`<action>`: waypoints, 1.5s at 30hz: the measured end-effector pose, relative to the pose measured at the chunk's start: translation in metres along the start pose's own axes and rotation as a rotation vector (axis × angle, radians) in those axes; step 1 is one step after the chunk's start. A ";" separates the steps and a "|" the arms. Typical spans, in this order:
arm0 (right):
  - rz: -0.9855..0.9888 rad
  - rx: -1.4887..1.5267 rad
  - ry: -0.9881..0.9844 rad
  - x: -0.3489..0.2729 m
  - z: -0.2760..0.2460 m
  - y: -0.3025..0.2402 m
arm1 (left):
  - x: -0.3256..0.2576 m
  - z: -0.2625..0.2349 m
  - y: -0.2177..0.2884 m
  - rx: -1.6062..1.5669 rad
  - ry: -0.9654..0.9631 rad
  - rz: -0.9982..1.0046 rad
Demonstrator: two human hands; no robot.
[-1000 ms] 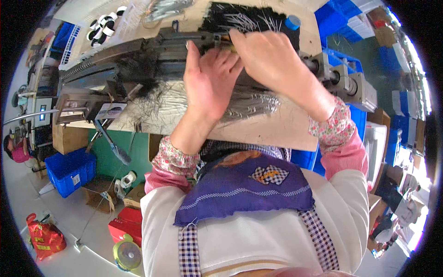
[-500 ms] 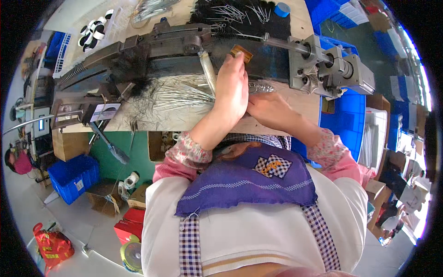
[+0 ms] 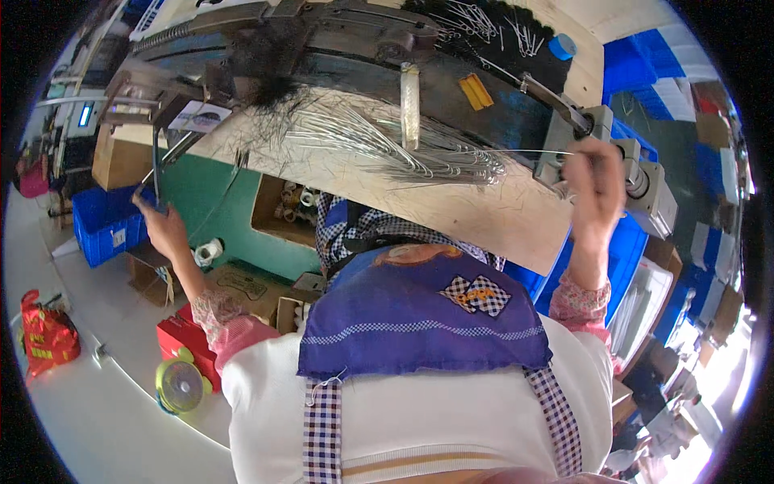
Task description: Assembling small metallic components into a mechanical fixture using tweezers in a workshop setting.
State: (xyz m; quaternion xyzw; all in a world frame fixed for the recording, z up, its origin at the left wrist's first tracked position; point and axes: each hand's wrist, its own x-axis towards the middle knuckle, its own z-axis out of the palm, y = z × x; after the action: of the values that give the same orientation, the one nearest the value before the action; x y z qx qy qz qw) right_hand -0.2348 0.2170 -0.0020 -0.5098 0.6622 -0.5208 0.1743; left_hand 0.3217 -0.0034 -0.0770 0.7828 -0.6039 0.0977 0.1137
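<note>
While the left hand is stretched far out to the person's left, closed around the lower end of a thin dark lever that hangs from the machine's left end, the right hand is raised at the far right edge of the wooden bench. That right hand is pinched shut on one thin wire, which runs leftward from the fingers in a nearly straight line toward the bundle of silvery wires fanned out on the bench top. The bundle lies between the two hands, nearer the right one, and neither hand touches it. A pale tube-shaped piece stands across the bundle's upper part. Behind it runs the long dark machine, with a small orange block on its body and a grey metal fitting just beside the right hand (whether the hand touches it I cannot tell). Below the bench sit a blue crate, a red box and a yellow-green roll on the floor.
</note>
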 end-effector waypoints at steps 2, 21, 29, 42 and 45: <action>0.003 0.288 0.153 0.003 -0.012 0.002 | -0.014 0.000 0.018 -0.012 -0.012 -0.069; -0.296 -0.403 -0.037 0.068 0.028 -0.024 | -0.135 -0.042 0.261 -1.424 -0.904 0.668; -0.351 -0.742 -0.280 0.086 0.052 -0.017 | -0.143 -0.126 0.308 -2.075 -1.682 -0.021; -0.328 -1.105 -0.273 0.179 0.073 -0.005 | -0.110 -0.097 0.324 -1.177 -1.019 0.945; -0.418 -0.695 -0.367 0.174 0.052 -0.012 | -0.108 -0.060 0.381 -1.136 -1.017 0.944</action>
State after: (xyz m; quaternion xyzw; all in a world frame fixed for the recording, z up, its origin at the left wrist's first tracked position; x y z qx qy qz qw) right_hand -0.2627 0.0427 0.0396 -0.7451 0.6387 -0.1921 -0.0020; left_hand -0.0749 0.0205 -0.0283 0.2275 -0.7976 -0.5380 0.1505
